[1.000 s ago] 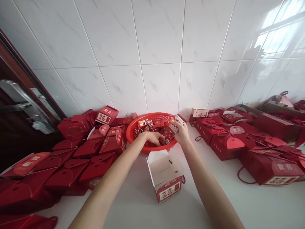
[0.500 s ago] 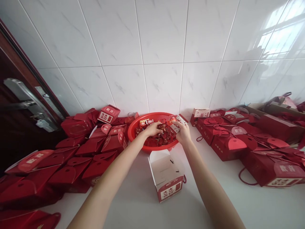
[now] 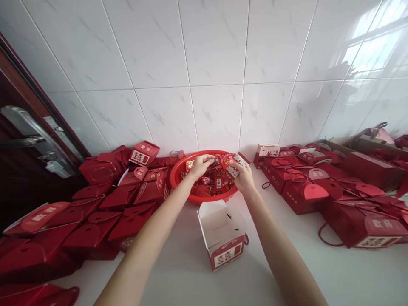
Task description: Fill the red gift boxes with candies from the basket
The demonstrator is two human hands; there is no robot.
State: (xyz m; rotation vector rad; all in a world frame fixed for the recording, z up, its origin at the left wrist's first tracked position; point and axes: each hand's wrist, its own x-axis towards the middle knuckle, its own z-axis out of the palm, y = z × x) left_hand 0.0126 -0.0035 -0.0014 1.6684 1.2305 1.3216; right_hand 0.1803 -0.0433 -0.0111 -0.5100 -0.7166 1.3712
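Note:
A red plastic basket (image 3: 178,185) by the wall holds many wrapped sweets (image 3: 218,182). Over its left part is my left hand (image 3: 201,165), thumb and fingers pinched together on something too small to make out. My right hand (image 3: 244,176) grips several red and white patterned packets (image 3: 234,168) at the basket's right side. In front of the basket stands an open box (image 3: 221,229), white inside, with red and white printing on its front; only its white inner surfaces and dark slots show inside.
Closed red boxes (image 3: 95,225) crowd the left of the white table (image 3: 178,276). More red boxes with cord handles (image 3: 302,193) stand on the right, beside a long carton (image 3: 366,163). A door handle (image 3: 25,140) is at far left; a tiled wall rises behind.
My left hand has risen a little from among the sweets and moved slightly left, uncovering more of them. My right hand still holds the packets in nearly the same place.

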